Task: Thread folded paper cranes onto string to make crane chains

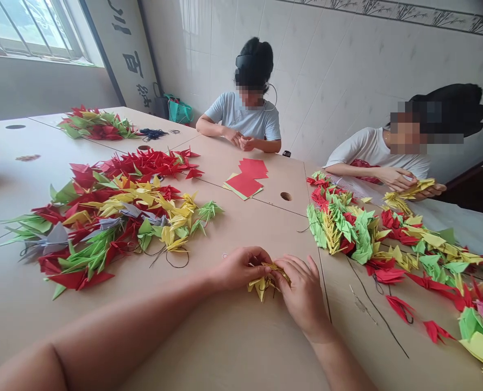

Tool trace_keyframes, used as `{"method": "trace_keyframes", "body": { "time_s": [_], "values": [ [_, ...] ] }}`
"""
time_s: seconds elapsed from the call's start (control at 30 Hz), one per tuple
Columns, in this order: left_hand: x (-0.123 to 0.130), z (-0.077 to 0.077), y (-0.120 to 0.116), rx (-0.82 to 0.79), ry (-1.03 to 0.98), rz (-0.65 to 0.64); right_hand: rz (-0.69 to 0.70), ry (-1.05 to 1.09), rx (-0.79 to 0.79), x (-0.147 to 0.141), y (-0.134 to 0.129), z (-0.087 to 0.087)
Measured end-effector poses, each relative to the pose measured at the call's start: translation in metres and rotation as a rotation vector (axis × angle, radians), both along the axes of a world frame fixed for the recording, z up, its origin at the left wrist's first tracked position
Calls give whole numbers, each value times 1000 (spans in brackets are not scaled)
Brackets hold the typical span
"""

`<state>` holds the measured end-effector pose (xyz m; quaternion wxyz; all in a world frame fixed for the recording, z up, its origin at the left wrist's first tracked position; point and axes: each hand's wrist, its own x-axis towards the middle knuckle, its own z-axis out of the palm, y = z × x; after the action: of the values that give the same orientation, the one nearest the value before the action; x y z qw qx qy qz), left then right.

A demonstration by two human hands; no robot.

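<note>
A person's left hand (241, 268) and right hand (303, 290) meet low over the middle of a beige worktop (225, 342), both holding a small bunch of folded yellow paper (261, 289). The fingers of both hands are bent in close around the bunch, thumbs near each other, and pointed yellow tips stick out below.

Left of the hands lies a large heap (114, 212) of folded paper in red, green, yellow and pale grey, with loops of dark thread at its near edge. A smaller heap (98, 124), mostly red and green, sits at the far left, just beside a dark tangle (154, 134). Beyond the hands is a loose stack of square sheets (245, 183), red on top, near a round hole (286, 196) in the worktop.

On the right, strings (347, 222) of red, green and yellow folded paper run toward the near corner. Beside them lie a black thread (388, 326) and two loose red pieces (400, 308).

Across the worktop, a co-worker in light blue (249, 111) has both hands together; at right, a co-worker in white (371, 149) holds yellow folded paper.
</note>
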<state>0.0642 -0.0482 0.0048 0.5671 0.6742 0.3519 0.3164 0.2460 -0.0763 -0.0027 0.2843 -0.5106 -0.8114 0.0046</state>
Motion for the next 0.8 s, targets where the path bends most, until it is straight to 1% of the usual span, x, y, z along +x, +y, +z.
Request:
{"method": "trace_keyframes", "body": {
  "time_s": [0.2, 0.27, 0.33, 0.47, 0.57, 0.67, 0.8],
  "values": [
    [-3, 7, -3, -110, -96, 36, -80, 51, 1, 6, 2, 1],
    [-3, 5, -3, -130, -147, 11, -112, 68, 11, 8, 3, 0],
    [-2, 2, -3, -126, -154, -14, -132, 78, 30, 9, 3, -1],
    [2, -4, -3, -90, -75, 5, -130, 84, 78, 9, 4, -2],
    [3, -5, -1, -118, -130, 4, -126, 89, 98, 8, 4, -1],
    [1, -4, 3, -185, -211, 18, -133, 90, 101, 9, 5, -1],
    [-2, -1, 6, -348, -375, -5, -142, 94, 117, 10, 5, -1]
  ]
}}
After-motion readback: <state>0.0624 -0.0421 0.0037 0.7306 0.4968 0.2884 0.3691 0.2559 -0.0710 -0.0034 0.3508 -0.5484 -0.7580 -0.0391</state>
